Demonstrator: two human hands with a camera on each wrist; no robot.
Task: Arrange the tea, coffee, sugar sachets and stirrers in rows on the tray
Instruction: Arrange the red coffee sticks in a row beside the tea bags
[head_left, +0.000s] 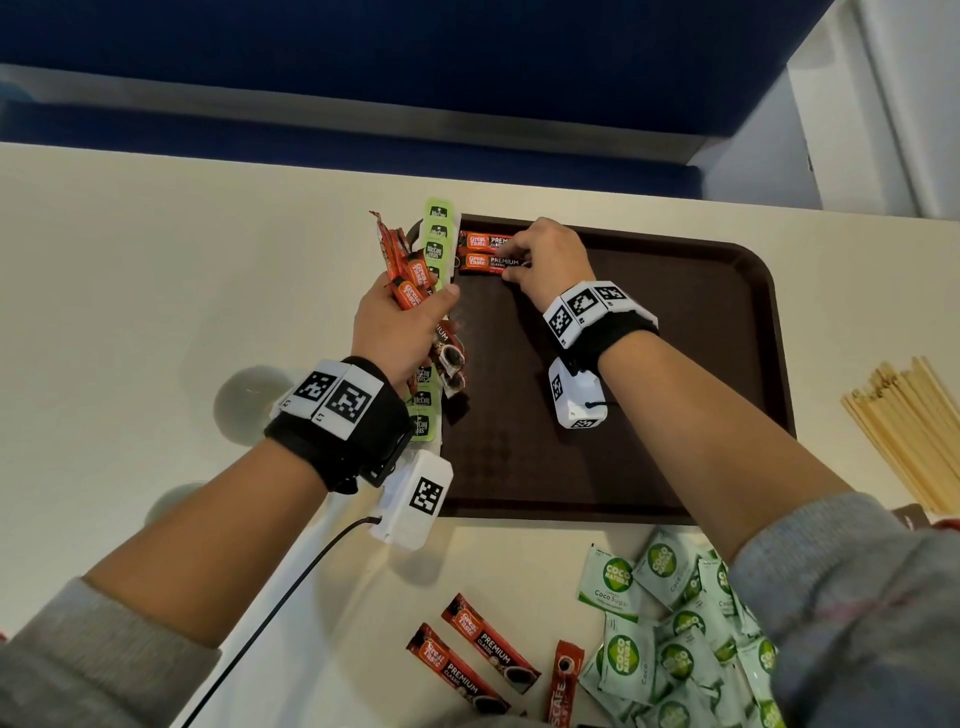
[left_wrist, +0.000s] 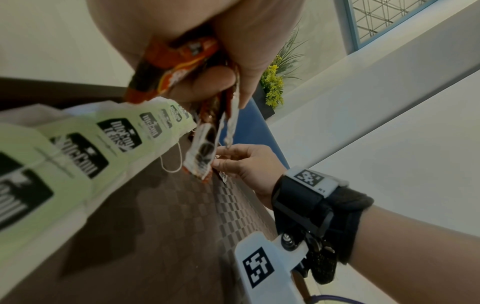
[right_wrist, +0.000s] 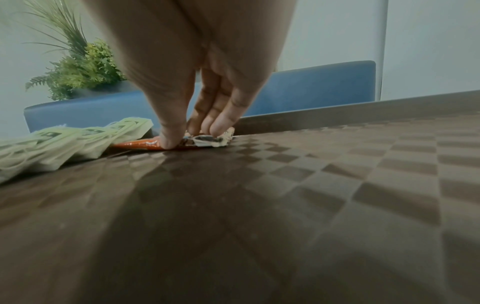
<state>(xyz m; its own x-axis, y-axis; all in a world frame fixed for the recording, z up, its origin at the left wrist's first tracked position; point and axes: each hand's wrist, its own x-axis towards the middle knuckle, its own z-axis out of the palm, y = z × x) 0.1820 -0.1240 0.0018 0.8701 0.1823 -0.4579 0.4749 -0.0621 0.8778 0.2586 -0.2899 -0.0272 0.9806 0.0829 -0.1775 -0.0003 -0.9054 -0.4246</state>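
A brown tray (head_left: 675, 364) lies on the cream table. Green tea bags (head_left: 436, 239) run in a row along its left edge, also seen in the left wrist view (left_wrist: 78, 154) and the right wrist view (right_wrist: 64, 142). Two orange coffee sachets (head_left: 488, 241) lie side by side in the far left corner. My right hand (head_left: 514, 270) pinches the nearer sachet (head_left: 485, 262) flat on the tray, thumb and fingertips at its sides (right_wrist: 192, 131). My left hand (head_left: 415, 306) hovers over the tray's left edge and grips a bundle of coffee sachets (head_left: 408, 275) (left_wrist: 168, 67).
Near the table's front edge lie two loose coffee sachets (head_left: 488, 644), a red sachet (head_left: 563, 680) and a heap of green-and-white sugar sachets (head_left: 670, 623). Wooden stirrers (head_left: 909, 431) lie right of the tray. A black cable (head_left: 270, 623) trails from my left wrist.
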